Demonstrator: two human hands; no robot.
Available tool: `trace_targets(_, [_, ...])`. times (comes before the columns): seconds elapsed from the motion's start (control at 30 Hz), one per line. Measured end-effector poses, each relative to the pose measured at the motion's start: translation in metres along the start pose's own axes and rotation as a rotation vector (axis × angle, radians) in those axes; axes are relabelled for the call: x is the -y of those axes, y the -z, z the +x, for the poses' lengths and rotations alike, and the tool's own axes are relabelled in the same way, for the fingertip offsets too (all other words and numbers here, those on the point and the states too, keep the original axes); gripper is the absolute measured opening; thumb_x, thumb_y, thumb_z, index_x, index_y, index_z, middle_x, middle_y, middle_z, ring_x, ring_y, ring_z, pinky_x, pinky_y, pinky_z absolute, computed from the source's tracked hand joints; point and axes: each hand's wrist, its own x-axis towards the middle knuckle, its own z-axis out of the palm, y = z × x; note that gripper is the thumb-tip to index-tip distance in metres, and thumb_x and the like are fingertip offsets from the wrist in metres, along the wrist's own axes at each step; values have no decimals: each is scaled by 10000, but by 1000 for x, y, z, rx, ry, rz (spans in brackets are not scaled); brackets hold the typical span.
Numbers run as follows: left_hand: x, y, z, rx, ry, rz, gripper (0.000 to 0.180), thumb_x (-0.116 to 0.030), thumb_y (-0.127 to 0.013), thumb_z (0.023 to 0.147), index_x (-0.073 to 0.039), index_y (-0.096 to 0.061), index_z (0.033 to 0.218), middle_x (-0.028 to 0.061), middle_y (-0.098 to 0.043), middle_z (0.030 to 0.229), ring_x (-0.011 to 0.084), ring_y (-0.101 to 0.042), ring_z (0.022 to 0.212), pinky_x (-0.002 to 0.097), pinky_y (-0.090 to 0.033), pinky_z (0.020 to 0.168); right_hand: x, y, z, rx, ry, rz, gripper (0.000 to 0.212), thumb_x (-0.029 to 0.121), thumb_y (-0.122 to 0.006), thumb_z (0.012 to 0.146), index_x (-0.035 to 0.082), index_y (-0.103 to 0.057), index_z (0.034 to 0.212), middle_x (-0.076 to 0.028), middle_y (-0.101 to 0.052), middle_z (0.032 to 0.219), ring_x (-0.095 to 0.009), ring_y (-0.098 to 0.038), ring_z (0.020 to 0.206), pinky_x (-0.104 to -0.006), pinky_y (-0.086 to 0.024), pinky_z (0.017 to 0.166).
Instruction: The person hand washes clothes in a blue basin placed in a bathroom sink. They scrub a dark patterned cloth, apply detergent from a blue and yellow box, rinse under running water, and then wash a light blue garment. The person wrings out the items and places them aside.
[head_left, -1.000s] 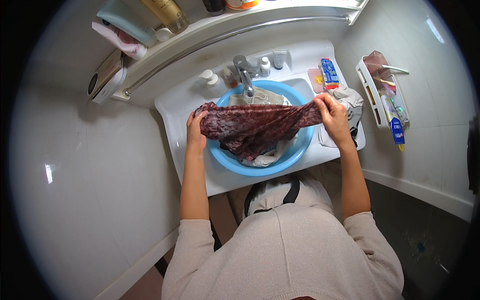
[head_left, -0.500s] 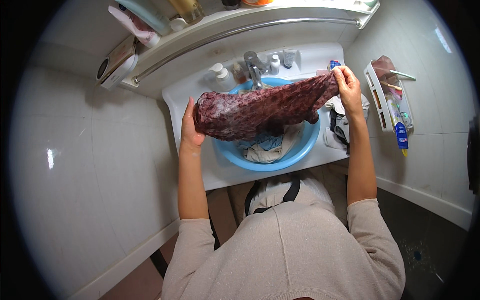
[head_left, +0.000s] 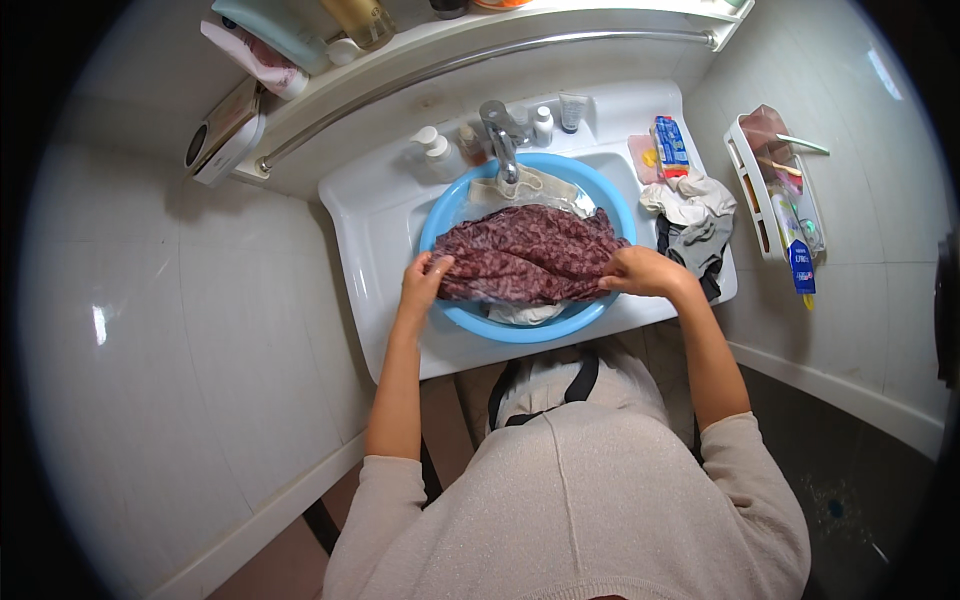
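Shows pale print on blue packet by sink's back right corner. Shows white lettering on blue tube at wall rack's lower end.

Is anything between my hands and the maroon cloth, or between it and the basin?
Nothing visible separates your left hand or right hand from the cloth: both grip it. Below the cloth, white fabric shows at its near edge, inside the basin.

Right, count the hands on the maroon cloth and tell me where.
2: the left hand at the left end of the maroon cloth, the right hand at its right end. No others show.
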Motion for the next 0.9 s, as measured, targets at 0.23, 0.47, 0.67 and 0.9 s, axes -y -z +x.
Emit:
trace_targets(0.23, [4, -30, -22, -66, -362, 617, 275, -79, -607, 717, 18, -492, 948, 37, -535, 881, 129, -508, 810, 265, -426, 731, 6, -33, 78, -620, -25, -137, 220, 233, -580, 836, 26, -647, 869, -173, -609, 879, -357, -576, 910, -422, -467, 789])
trace_targets(0.47, [13, -8, -22, -43, -197, 104, 281, 29, -528, 704, -19, -480, 976, 34, -492, 1001, 118, -469, 936, 252, -392, 830, -6, -31, 114, -686, -120, -205, 162, 52, -535, 777, 7, -605, 916, -172, -578, 935, -347, -537, 940, -444, -463, 774])
trace_targets(0.67, [0, -32, -40, 23, -606, 592, 252, -1, -543, 675, -29, -550, 925, 173, -559, 1120, 318, -501, 1052, 371, -405, 909, 55, -23, 102, -817, 143, -108, 261, 218, -615, 800, 0, -585, 940, -191, -572, 898, -350, -551, 891, -435, -456, 759])
trace_targets(0.9, [-20, -60, -57, 99, -521, 728, 200, -58, -594, 696, -38, -564, 893, 184, -597, 1029, 320, -542, 980, 376, -441, 836, 60, -74, 119, -700, 27, 590, 273, 234, -618, 804, -16, -593, 908, -144, -626, 761, -243, -592, 650, -340, -459, 633])
